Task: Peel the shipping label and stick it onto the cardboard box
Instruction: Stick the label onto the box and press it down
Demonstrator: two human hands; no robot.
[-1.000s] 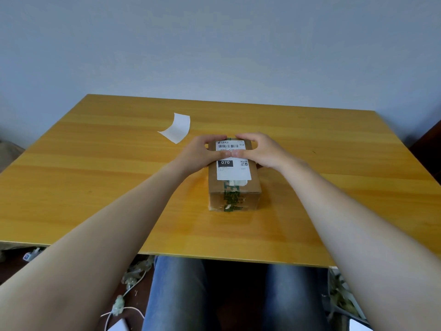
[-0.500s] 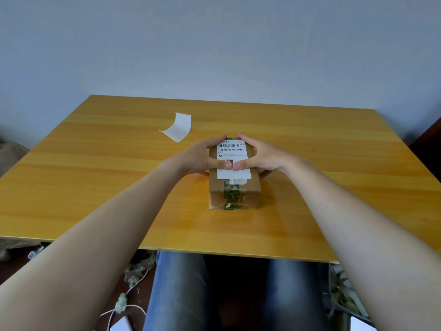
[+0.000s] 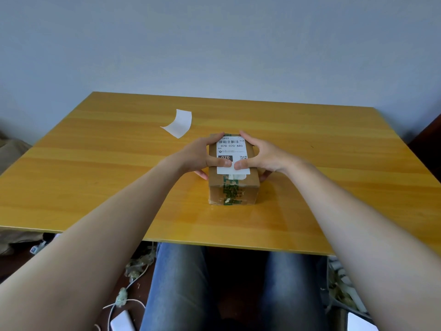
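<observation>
A small cardboard box (image 3: 235, 195) with green-printed tape stands in the middle of the wooden table (image 3: 95, 177). A white shipping label (image 3: 231, 149) with a barcode and "070-070-A80" lies flat on its top. My left hand (image 3: 202, 156) clasps the box's left side, its thumb pressing the label near its front edge. On the right side my right hand (image 3: 260, 156) does the same, and the two thumbs nearly touch. The fingers of both hands wrap down the box's sides and are partly hidden.
A curled white backing sheet (image 3: 179, 124) lies on the table behind and left of the box. My legs in jeans show under the table's front edge. Cables and a white device (image 3: 121, 321) lie on the floor at the lower left.
Both thumbs have slid along the label from its far end toward its near end, uncovering the barcode and number. The box has stayed put.
</observation>
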